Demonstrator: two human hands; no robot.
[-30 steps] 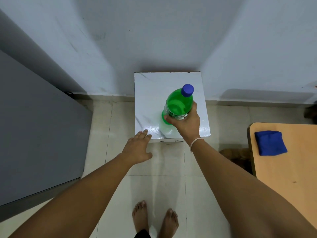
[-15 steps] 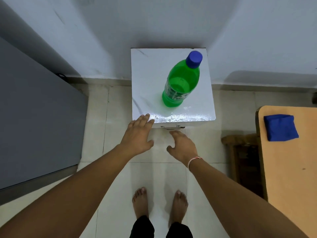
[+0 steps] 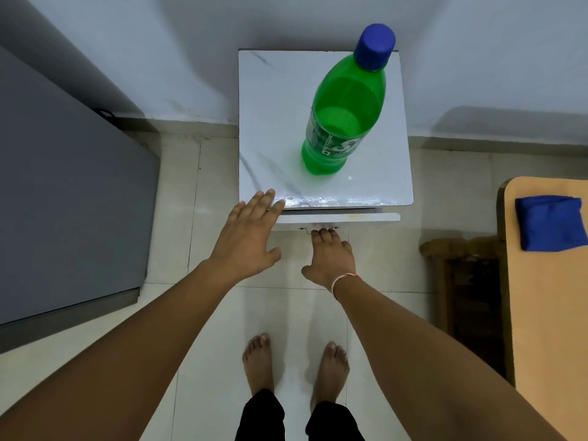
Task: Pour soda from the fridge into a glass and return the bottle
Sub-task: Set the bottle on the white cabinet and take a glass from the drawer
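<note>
Head view, looking down. We take the white cabinet [image 3: 273,128] against the wall as our landmark. The green soda bottle [image 3: 342,113] stands upright on the cabinet's top, toward its right half, with the blue cap [image 3: 374,47] screwed on; liquid fills only its lower part. No hand touches the bottle.

At the cabinet's front edge we see a drawer [image 3: 346,218] pulled out a little, its white front showing as a thin strip just below the top. The right hand [image 3: 331,259] reaches to the small metal handle [image 3: 307,230] under that strip; its fingertips [image 3: 324,232] are curled at the handle, so we read its grip as closed on the handle, though the contact itself is partly hidden. A thin band [image 3: 345,278] circles the right wrist.

The left hand [image 3: 246,237] lies flat with fingers spread, its fingertips resting on the front left corner of the cabinet; its grip is open and holds nothing.

Left of the cabinet stands a large grey appliance [image 3: 70,198], seen from above. Right of the cabinet, well apart, is a wooden bench [image 3: 547,313] carrying a folded blue cloth [image 3: 550,222], with a dark wooden chair [image 3: 464,297] between the bench and the cabinet. In front of the cabinet, two bare feet [image 3: 259,361] stand on the pale tiled floor [image 3: 178,237].
</note>
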